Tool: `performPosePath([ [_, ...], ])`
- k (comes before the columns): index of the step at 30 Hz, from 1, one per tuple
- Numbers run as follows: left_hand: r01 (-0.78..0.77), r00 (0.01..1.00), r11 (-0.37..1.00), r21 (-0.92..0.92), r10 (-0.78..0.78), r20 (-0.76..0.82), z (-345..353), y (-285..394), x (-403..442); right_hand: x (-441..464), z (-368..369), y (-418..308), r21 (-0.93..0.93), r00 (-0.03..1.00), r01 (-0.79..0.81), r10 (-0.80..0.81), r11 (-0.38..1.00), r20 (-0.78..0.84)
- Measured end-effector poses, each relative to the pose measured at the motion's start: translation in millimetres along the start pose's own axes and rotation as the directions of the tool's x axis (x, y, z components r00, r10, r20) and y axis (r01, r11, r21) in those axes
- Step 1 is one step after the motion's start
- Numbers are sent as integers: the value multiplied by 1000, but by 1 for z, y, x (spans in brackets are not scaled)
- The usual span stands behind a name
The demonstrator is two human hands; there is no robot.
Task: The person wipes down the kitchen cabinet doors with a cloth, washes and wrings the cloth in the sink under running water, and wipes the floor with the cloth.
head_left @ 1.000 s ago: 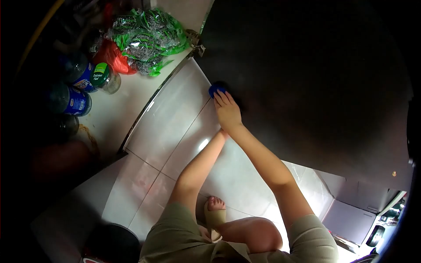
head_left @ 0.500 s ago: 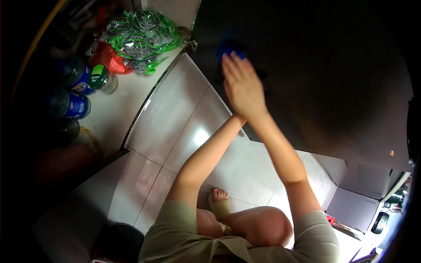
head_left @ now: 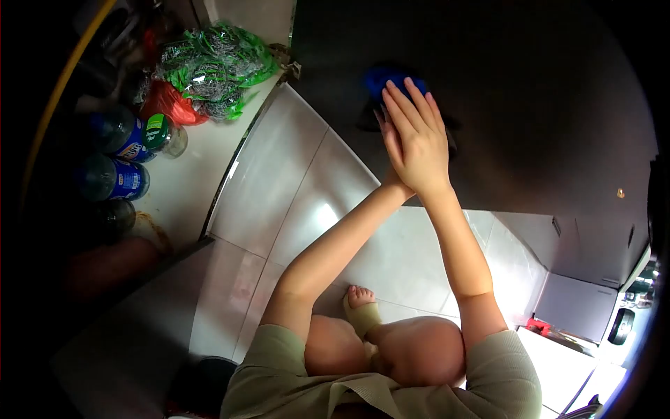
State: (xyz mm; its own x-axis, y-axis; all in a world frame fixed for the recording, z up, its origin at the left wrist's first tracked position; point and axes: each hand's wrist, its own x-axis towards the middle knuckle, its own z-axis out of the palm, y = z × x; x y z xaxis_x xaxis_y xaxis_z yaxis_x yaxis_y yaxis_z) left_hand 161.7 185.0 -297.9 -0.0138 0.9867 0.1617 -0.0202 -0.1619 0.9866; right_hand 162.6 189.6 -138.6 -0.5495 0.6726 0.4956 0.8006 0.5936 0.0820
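Observation:
My right hand (head_left: 423, 143) lies on top of my left hand, its fingers stretched out, near the dark upright panel (head_left: 516, 91). Beneath it, my left hand (head_left: 379, 120) is mostly hidden; only parts of its fingers and its wrist show. A blue cloth (head_left: 385, 75), with darker folds around it, sits between the hands and the dark surface and seems pressed there by my left hand. How the left fingers grip it is hidden.
At the left, a shelf (head_left: 185, 167) holds steel scourers in green plastic (head_left: 216, 70), a red bag (head_left: 171, 103), a green-lidded jar (head_left: 166, 136) and blue-labelled bottles (head_left: 129, 178). Pale floor tiles (head_left: 293, 174) lie below. A lilac-grey box-like panel (head_left: 576, 304) stands at the right.
Both hands and the blue cloth have shifted right and slightly downward in view, along the dark surface. The hands remain stacked. The camera view has also shifted a little.

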Motion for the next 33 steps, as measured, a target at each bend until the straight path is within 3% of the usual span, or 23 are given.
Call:
performPosePath([
  [3, 37, 997, 998, -46, -34, 64, -4, -2, -18, -21, 6, -13, -72, 995, -56, 62, 996, 82],
  [6, 65, 989, 985, -161, -41, 145, -13, -2, -29, -53, 37, -7, -40, 991, -9, 14, 999, 133],
  [8, -21, 985, 988, -156, 47, 165, -23, 17, -26, -47, 28, -6, 25, 994, -29, 26, 999, 110],
  [10, -220, 964, 974, 48, 209, 163, -23, 44, -15, -34, 5, -1, 1, 997, -75, 75, 997, -14],
  [12, -406, 911, 874, 266, 365, 192, -27, 87, -1, -13, -33, 2, -34, 975, -141, 133, 989, -180],
  [13, -456, 886, 845, 280, 402, 229, -30, 116, 4, -4, -57, -1, 40, 926, -209, 211, 977, -314],
  [15, -545, 835, 785, 295, 474, 280, -33, 166, 10, 4, -89, 2, 22, 800, -252, 221, 968, -558],
  [17, -602, 795, 753, 266, 534, 287, -34, 198, 8, -1, -100, 7, -2, 738, -315, 243, 949, -630],
  [21, -514, 855, 759, 399, 421, 302, -34, 171, -3, -33, -75, 9, -228, 849, -349, 204, 909, -488],
  [26, -365, 913, 831, 421, 230, 337, -40, 120, -30, -73, -30, 2, -256, 912, -321, 224, 912, -344],
  [31, -432, 880, 858, 276, 334, 338, -46, 132, -29, -50, -53, -9, -141, 899, -365, 310, 920, -309],
  [33, -482, 857, 834, 269, 386, 340, -48, 152, -24, -40, -69, -7, -231, 890, -369, 271, 900, -368],
])
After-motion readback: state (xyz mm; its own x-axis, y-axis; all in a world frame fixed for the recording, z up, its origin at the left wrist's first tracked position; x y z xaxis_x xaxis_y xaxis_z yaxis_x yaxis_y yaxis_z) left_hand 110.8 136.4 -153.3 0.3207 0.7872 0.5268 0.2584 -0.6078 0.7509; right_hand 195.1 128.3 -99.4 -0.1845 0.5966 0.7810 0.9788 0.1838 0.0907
